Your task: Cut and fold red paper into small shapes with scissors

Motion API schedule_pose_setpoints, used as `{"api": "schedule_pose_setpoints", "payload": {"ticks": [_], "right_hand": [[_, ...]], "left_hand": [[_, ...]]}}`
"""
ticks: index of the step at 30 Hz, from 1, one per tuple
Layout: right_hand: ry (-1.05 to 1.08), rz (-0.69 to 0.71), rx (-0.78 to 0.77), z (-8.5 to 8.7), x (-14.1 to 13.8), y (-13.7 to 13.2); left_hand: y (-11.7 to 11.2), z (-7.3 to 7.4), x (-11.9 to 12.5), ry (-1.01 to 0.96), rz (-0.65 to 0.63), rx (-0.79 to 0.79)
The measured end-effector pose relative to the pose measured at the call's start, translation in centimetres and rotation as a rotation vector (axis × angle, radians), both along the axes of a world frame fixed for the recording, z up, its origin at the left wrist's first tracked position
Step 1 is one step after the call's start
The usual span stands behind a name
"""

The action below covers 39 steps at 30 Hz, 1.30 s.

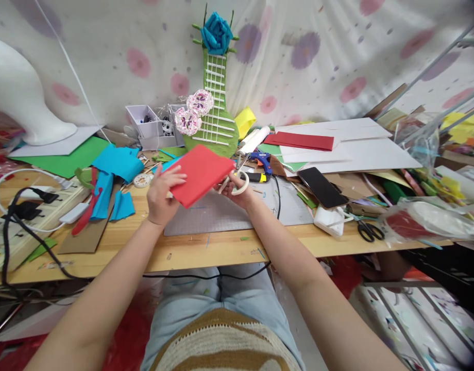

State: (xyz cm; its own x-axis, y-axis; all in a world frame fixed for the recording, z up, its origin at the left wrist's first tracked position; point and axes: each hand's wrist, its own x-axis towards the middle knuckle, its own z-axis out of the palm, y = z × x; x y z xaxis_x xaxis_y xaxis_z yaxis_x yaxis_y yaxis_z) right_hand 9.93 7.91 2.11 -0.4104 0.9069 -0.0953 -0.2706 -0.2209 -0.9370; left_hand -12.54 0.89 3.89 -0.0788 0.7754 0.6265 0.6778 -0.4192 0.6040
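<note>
My left hand (162, 195) grips the left edge of a folded red sheet (202, 174), paper or felt, with the thumb hidden behind it. White-handled scissors (241, 184) are in my right hand (237, 191), at the sheet's right corner. Their blades point up and away; whether they touch the sheet I cannot tell. Both hands hover over a grey cutting mat (206, 220). Just beyond the scissors lies a blue glue gun (263, 161), beside a yellow and black cutter (259, 178). A green guitar-shaped craft piece (217, 123) with a blue paper flower (216, 34) stands behind the sheet.
Blue paper scraps (117, 164) and a power strip (39, 216) lie on the left. To the right are a phone (322, 187), black-handled scissors (370, 231), white boards (353, 144) and red strips (299, 140). A black cable (206, 276) hangs along the table's front edge.
</note>
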Motion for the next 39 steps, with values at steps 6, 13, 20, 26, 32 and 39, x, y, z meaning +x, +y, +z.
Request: {"api": "schedule_pose_setpoints", "payload": {"ticks": [6, 13, 20, 26, 32, 39], "right_hand": [[0.052, -0.160, -0.027, -0.5, -0.1, 0.7], [-0.160, -0.294, -0.066, -0.9, 0.5, 0.8], [-0.147, -0.439, 0.099, -2.2, -0.3, 1.0], [-0.117, -0.469, 0.217, -2.5, -1.2, 0.8], [-0.190, -0.444, 0.159, -2.2, -1.9, 0.3], [-0.059, 0.048, -0.002, -0.4, 0.2, -0.2]], "left_hand": [[0.2, -1.7, 0.2, 0.303, -0.213, 0.162], [0.7, -2.6, -0.6, 0.344, -0.189, 0.302], [1.3, -3.9, 1.3, -0.494, 0.186, 0.058], [0.7, -1.8, 2.7, -1.236, 0.039, -0.271], [-0.1, -0.8, 3.4, -1.377, -0.204, -0.597], [1.8, -1.8, 0.5, -1.263, 0.124, -0.437]]}}
